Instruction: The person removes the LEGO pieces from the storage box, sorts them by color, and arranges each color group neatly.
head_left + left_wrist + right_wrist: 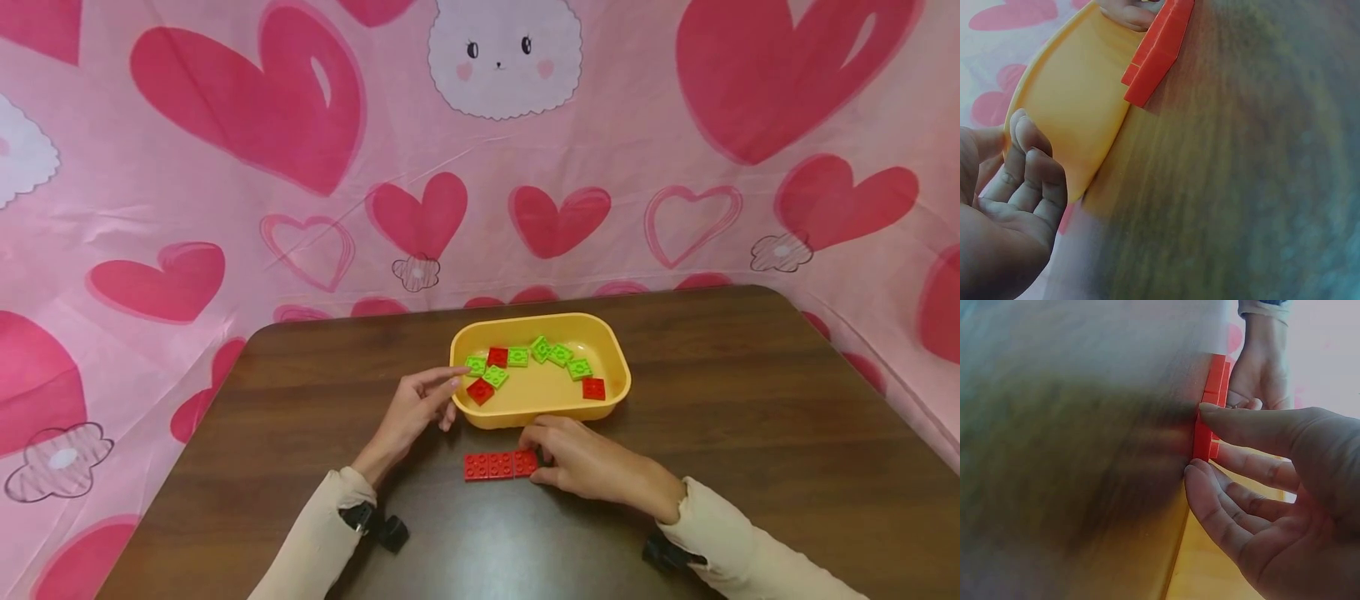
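Note:
Three red toy building bricks point(488, 467) lie end to end in a row on the table, studs up, in front of a yellow tray point(498, 419). At the row's right end my right hand point(581, 458) pinches the red brick point(524, 463) between thumb and fingers; the right wrist view shows the thumb on the row's near side point(1205, 434). My left hand point(414, 408) is at the tray's left rim, index finger stretched over it close to a green brick point(475, 366). Its other fingers point(1038, 178) hang loosely bent beside the tray wall, holding nothing.
Inside the tray are several green bricks, one point(559, 355) near the back, and three red bricks, one point(593, 389) at the right. The dark wooden table point(720, 400) extends around the tray. A pink cloth with hearts point(480, 150) hangs behind it.

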Tool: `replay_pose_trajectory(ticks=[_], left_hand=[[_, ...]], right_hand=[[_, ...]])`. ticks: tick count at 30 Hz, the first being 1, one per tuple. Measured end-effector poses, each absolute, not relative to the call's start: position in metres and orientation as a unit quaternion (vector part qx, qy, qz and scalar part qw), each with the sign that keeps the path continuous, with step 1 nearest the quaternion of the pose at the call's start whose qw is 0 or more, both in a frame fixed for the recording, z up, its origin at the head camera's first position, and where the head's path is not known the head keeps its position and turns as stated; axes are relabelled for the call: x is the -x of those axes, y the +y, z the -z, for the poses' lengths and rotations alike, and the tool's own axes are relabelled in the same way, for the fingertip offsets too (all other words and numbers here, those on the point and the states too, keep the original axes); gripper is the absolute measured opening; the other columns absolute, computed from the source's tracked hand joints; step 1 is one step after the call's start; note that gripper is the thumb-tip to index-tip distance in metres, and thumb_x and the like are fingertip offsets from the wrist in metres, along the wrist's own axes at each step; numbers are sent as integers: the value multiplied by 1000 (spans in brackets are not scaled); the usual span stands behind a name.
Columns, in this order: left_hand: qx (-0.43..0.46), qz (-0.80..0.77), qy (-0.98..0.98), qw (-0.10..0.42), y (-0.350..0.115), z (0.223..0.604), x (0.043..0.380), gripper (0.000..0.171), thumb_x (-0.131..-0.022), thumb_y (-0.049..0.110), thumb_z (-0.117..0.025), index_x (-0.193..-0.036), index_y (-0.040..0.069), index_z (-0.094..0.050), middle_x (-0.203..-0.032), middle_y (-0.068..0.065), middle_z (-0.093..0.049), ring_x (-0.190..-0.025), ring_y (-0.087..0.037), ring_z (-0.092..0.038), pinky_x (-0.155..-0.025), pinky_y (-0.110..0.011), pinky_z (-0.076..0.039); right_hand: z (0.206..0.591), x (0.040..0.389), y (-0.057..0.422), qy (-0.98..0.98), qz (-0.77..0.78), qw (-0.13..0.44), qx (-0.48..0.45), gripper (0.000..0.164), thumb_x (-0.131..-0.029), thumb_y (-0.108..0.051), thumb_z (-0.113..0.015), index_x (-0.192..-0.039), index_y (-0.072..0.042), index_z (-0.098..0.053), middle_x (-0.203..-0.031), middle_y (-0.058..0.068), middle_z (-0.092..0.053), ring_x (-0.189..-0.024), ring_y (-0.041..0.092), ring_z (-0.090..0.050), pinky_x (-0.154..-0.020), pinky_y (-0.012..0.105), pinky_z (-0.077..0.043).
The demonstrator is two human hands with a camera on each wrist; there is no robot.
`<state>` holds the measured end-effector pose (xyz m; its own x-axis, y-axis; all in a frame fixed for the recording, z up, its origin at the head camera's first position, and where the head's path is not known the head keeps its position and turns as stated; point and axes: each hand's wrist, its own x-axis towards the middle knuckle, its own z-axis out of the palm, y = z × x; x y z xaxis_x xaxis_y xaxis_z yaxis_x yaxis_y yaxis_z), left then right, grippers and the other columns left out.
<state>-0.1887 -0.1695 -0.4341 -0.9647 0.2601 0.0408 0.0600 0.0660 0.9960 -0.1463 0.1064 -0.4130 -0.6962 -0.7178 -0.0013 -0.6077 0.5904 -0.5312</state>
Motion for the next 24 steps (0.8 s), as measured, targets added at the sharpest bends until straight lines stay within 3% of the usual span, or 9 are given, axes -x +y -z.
replay_pose_trajectory(ticks=[24], left_hand=[[-107,-676,725,77,-169,433,188,33,-100,17,-62,-129,4,-65,-64,-8,-60,-53,-17,-54,-52,-24,-51]], right_hand=[[414,145,107,883,240,84,395,26,-85,-19,-80,-107,-13,-67,-95,-6,-55,-77,6,-52,-68,21,-48]])
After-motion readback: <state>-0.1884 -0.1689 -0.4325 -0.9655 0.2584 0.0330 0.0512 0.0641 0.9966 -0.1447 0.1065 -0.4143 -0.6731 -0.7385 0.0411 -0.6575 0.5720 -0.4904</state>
